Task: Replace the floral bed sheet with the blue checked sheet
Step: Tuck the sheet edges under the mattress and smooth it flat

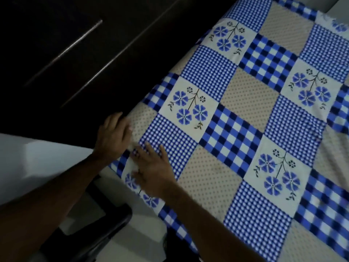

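The right hand (153, 173) lies flat on the blue checked sheet (245, 110) near its corner, fingers straight and spread, holding nothing. At 11 o'clock from it, the left hand (114, 137) rests on the sheet's edge; blur hides whether its fingers grip the cloth. The sheet spreads toward 2 o'clock, cut off at the right border. A dark wardrobe (75, 44) stands at 10 o'clock.

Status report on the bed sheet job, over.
Right hand flat, fingers spread, on blue checked sheet. Left hand at its edge, grip unclear. Sheet lies spread out. Nothing else on it in view.
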`<state>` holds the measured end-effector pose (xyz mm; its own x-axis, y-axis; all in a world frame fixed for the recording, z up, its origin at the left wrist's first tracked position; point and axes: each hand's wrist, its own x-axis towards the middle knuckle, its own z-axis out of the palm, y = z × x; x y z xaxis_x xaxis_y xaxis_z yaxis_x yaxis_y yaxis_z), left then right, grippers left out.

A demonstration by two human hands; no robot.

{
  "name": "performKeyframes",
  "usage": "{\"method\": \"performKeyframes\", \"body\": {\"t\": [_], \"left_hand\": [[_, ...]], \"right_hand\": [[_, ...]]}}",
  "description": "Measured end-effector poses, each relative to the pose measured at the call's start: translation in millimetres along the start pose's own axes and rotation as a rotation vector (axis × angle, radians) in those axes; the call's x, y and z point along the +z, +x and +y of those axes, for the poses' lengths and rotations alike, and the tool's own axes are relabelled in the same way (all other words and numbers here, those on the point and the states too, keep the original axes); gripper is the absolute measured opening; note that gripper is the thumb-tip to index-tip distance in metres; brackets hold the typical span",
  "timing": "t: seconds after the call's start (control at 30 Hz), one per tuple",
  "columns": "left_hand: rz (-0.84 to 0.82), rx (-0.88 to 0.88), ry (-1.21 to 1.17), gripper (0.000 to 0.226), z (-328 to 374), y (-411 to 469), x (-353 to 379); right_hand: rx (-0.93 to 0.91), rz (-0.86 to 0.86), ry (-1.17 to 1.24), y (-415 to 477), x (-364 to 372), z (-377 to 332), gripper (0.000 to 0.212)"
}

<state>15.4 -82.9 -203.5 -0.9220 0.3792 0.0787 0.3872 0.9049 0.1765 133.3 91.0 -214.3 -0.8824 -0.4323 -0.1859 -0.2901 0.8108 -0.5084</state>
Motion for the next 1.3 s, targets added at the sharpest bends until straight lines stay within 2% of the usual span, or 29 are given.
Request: {"method": "performKeyframes", "body": {"t": [0.07, 0.13, 0.2, 0.3, 0.4, 0.53, 0.67, 0.77, 0.87, 1.0, 1.1, 1.2, 1.27, 1.3], "left_hand": [[-0.011, 0.059, 0.004, 0.045, 18.7, -10.8, 0.8], [-0.061, 0.21, 0.009, 0.048, 44.3, -15.3, 6.7], [-0.111, 0.336, 0.008, 0.049, 76.7, -16.9, 12.7], [-0.13, 0.432, -0.034, 0.052, 132.8, -14.2, 25.2], [-0.23, 0.49, -0.114, 0.06, 203.4, -10.3, 34.5], [-0.359, 0.698, -0.129, 0.069, 291.5, -40.8, 53.5], [-0.4, 0.878, -0.034, 0.072, 359.1, -109.4, 68.5], [-0.45, 0.971, -0.05, 0.067, 393.1, -147.0, 64.7], [-0.441, 0.989, -0.073, 0.065, 422.4, -134.8, 64.4], [-0.382, 0.893, -0.027, 0.062, 477.1, -55.2, 69.3], [-0.329, 0.773, 0.044, 0.065, 510.7, 8.5, 75.1], [-0.33, 0.709, 0.051, 0.063, 521.3, 46.6, 84.1], [-0.311, 0.735, 0.041, 0.06, 515.0, 45.9, 87.9], [-0.288, 0.751, 0.035, 0.057, 507.9, 39.5, 89.1]], "right_hand": [[0.048, 0.195, 0.069, -16.1, -21.3, 21.6, 0.051], [0.249, 0.391, 0.049, -39.0, -46.9, 62.3, 0.046], [0.54, 0.4, -0.028, -72.1, -68.7, 110.1, 0.053], [0.929, 0.378, -0.036, -128.5, -85.8, 175.3, 0.063], [1.152, 0.469, 0.032, -197.8, -92.8, 212.8, 0.065], [1.37, 0.562, 0.05, -295.3, -55.4, 192.1, 0.067], [1.547, 0.51, 0.061, -378.1, 14.9, 114.3, 0.074], [1.522, 0.441, 0.104, -416.7, 50.5, 52.7, 0.073], [1.42, 0.442, 0.158, -429.5, 41.9, 53.0, 0.07], [1.102, 0.701, 0.15, -408.4, -30.6, 155.3, 0.06], [0.979, 0.757, 0.086, -376.7, -97.0, 253.0, 0.056], [0.866, 0.576, 0.001, -356.9, -141.4, 326.2, 0.06], [0.775, 0.405, -0.057, -347.6, -143.0, 343.0, 0.06], [0.732, 0.372, -0.073, -344.8, -136.7, 339.3, 0.059]]}}
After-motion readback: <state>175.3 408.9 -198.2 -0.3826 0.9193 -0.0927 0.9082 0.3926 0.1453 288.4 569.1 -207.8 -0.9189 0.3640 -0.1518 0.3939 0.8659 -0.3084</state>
